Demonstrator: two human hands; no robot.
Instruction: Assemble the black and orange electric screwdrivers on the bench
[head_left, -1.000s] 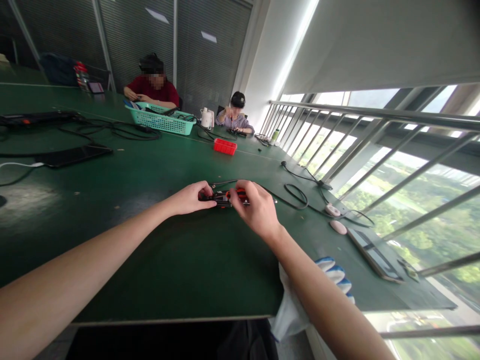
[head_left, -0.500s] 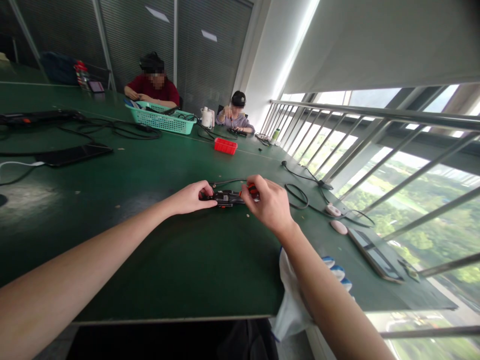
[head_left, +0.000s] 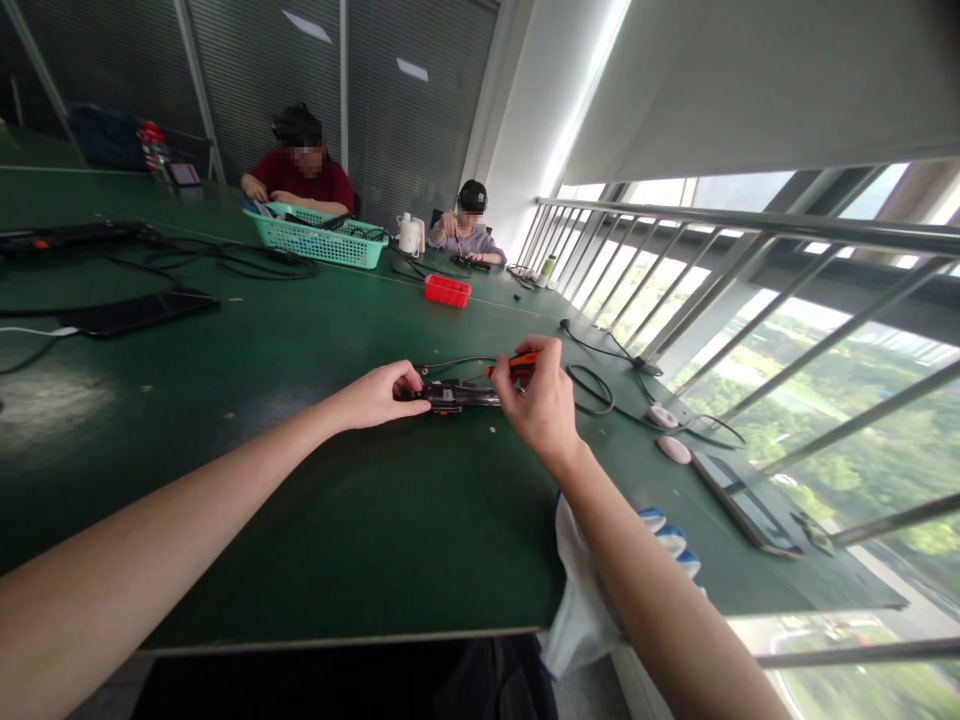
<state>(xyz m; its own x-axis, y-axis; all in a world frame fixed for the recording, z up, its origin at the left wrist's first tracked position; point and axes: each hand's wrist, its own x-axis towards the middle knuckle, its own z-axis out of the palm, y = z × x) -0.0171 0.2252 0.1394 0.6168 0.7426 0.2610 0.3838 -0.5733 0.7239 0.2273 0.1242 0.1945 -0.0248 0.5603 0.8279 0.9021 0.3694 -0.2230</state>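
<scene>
fingers (head_left: pixel 410 408) of the left hand (head_left: pixel 375 397), seen from the head camera, are pinched round the left end of a long, slim black device (head_left: pixel 466 396) with small orange marks; it lies on the dark green table (head_left: pixel 360 540) between the hands, its long axis running left to right. the right hand (head_left: pixel 541 405) grips an orange-and-black handle (head_left: pixel 523 366) near the device's right end; whether that hand touches the device cannot be told, so the left is nearer, in contact.
</scene>
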